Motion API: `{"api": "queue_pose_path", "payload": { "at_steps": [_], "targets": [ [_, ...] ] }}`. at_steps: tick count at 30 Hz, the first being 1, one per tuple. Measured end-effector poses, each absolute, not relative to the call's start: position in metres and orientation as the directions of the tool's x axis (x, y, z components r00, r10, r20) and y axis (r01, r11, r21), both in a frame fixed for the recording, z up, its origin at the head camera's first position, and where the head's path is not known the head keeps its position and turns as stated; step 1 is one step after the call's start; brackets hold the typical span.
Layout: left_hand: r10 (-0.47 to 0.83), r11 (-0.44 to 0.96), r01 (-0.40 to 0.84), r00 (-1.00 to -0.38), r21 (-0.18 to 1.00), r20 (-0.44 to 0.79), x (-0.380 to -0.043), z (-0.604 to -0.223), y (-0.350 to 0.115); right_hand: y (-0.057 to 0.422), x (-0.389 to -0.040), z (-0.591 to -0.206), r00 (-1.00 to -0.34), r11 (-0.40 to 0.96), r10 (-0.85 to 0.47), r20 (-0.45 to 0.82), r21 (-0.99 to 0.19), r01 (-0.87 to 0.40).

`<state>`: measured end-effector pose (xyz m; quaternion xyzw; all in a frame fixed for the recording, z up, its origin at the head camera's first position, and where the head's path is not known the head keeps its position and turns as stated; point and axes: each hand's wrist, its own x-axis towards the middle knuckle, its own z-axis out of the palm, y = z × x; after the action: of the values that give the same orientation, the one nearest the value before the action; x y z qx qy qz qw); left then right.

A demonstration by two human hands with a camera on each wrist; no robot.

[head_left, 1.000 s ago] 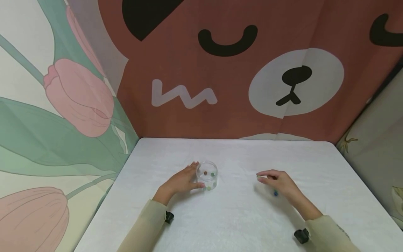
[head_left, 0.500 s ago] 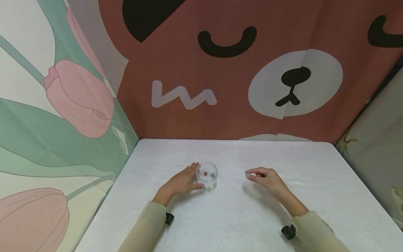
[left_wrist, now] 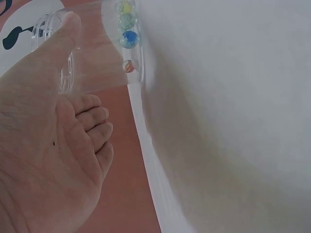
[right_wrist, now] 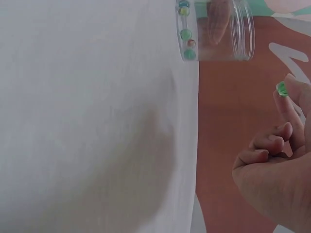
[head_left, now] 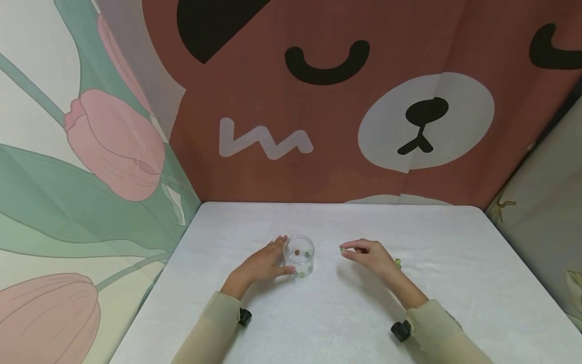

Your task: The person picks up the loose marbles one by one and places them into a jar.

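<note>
A clear, lidless jar stands upright on the white table, with several glass marbles on its bottom. Among them the left wrist view shows a blue marble and an orange one. My left hand holds the jar from its left side, the thumb in front and the fingers round the back. To the right of the jar, my right hand is raised above the table. Its thumb and index fingertip pinch a green marble, while the other fingers are curled in.
Yellow-green marbles lie on the white table just beyond my right forearm, partly hidden by it. A brown bear-print cloth hangs behind the table's far edge, and a tulip-print cloth on the left.
My right hand has moved left toward the jar with the green marble in its pinch. Marbles on the table have come into view behind the right forearm. My left hand and the jar stay put.
</note>
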<state>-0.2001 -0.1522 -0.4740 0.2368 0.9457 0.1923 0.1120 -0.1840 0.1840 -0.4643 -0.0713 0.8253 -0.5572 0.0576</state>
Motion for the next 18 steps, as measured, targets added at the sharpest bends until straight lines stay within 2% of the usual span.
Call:
{"api": "queue_pose_path", "payload": {
  "at_steps": [18],
  "targets": [
    [0.506,0.798,0.422,-0.857,0.431,-0.099,-0.203,-0.475,-0.153,0.119,-0.202,-0.466,-0.976,0.329,-0.219,0.012,-0.941,-0.085]
  ]
}}
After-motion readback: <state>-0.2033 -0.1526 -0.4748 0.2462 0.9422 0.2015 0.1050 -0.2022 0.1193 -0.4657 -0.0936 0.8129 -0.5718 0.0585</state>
